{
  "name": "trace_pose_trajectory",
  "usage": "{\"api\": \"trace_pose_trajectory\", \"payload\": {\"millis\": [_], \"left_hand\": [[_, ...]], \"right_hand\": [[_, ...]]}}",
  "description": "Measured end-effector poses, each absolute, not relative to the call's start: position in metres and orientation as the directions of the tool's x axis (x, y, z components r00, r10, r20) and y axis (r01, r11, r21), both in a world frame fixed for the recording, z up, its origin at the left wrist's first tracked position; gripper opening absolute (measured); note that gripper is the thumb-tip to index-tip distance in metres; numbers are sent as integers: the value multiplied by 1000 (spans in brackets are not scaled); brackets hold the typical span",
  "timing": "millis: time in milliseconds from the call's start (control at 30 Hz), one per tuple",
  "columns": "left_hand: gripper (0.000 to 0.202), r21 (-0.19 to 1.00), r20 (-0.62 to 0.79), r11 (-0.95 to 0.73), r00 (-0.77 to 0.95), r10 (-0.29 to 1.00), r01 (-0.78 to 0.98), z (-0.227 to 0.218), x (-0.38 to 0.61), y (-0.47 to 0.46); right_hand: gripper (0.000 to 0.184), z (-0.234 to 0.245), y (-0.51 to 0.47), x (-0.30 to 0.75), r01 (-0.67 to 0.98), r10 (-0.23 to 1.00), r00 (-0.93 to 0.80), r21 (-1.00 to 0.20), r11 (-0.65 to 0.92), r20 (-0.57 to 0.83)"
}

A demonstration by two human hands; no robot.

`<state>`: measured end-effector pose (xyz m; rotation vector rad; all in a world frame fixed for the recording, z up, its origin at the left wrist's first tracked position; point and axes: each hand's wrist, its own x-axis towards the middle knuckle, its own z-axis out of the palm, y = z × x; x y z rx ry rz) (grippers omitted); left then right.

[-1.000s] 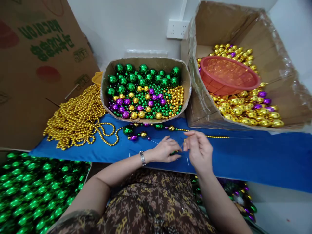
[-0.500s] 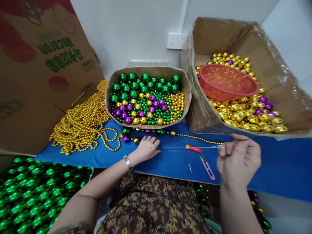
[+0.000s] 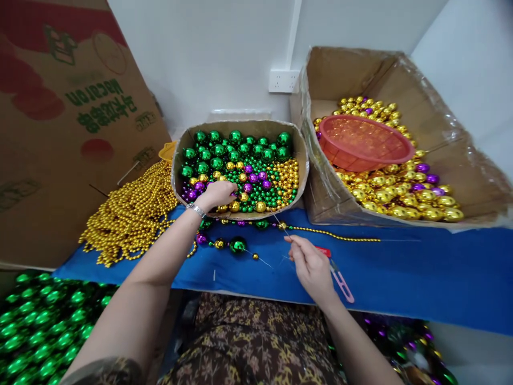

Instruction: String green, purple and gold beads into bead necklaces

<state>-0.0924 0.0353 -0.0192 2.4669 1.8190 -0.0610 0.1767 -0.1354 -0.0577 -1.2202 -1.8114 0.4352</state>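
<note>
My left hand (image 3: 219,193), with a metal watch at the wrist, reaches over the front rim of the cut-down cardboard box (image 3: 302,198). Its fingers are curled down among gold and purple beads, tips partly hidden. My right hand (image 3: 309,262) is closed in a pinch on a thin needle (image 3: 277,219) that slants up to the box's front edge. On the blue cloth lies a strand with a large green bead (image 3: 238,245), a small gold bead (image 3: 255,256) and bare thread beyond. A fine gold bead chain (image 3: 336,233) trails off to the right.
Pink thread snips (image 3: 342,283) and a red item (image 3: 324,251) lie beside my right hand. Gold bead chains (image 3: 128,208) are heaped left. A big carton (image 3: 306,176) holds gold beads and a red basket (image 3: 364,141). Green beads (image 3: 44,326) fill the lower left.
My left hand has gone from the table up into the bead box. My right hand has come left from the chain's far end and now holds the needle. The view has shifted slightly.
</note>
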Motion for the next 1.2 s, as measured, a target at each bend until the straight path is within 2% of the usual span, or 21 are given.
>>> {"api": "trace_pose_trajectory", "payload": {"millis": [67, 100, 133, 167, 200, 233, 267, 300, 367, 433, 667, 1067, 1200], "left_hand": [[20, 71, -44, -284, 287, 957, 956, -20, -91, 32], [21, 147, 4, -271, 273, 962, 951, -20, -90, 27], [21, 285, 61, -257, 250, 966, 923, -19, -88, 21], [22, 481, 112, -239, 211, 971, 844, -19, -85, 14], [23, 696, 138, -212, 162, 977, 686, -18, -82, 5], [24, 874, 128, -169, 118, 985, 456, -17, -78, -4], [25, 973, 88, -107, 97, 991, 205, -17, -74, -14], [26, 999, 39, -37, 95, 995, -24, -18, -69, -24], [25, 946, -37, 75, 123, 992, -316, -20, -60, -41], [23, 900, -62, 121, 151, 987, -419, -24, -54, -53], [26, 918, -25, 99, 191, 981, -385, -29, -53, -67], [27, 923, -1, 5, 13, 1000, -384, -14, -70, -78], [30, 871, -110, 118, 45, 993, -477, -27, -61, -98]], "right_hand": [[23, -62, -135, 176, 569, 859, -139, -670, 476, 493], [23, -64, -135, 175, 573, 854, -146, -661, 485, 500], [22, -66, -135, 175, 576, 848, -156, -650, 495, 507], [22, -67, -135, 175, 580, 840, -166, -638, 507, 516], [21, -69, -136, 174, 583, 832, -177, -625, 519, 526], [20, -71, -137, 173, 585, 824, -186, -613, 531, 536], [20, -72, -138, 172, 587, 815, -191, -602, 542, 547], [20, -73, -139, 171, 590, 806, -194, -590, 551, 559], [19, -74, -140, 170, 598, 790, -199, -567, 567, 580], [19, -74, -141, 170, 611, 774, -205, -539, 580, 600], [21, -75, -140, 176, 686, 751, -223, -447, 574, 622], [23, -69, -145, 175, 678, 798, -224, -498, 540, 559], [22, -75, -151, 171, 641, 793, -269, -513, 571, 547]]}}
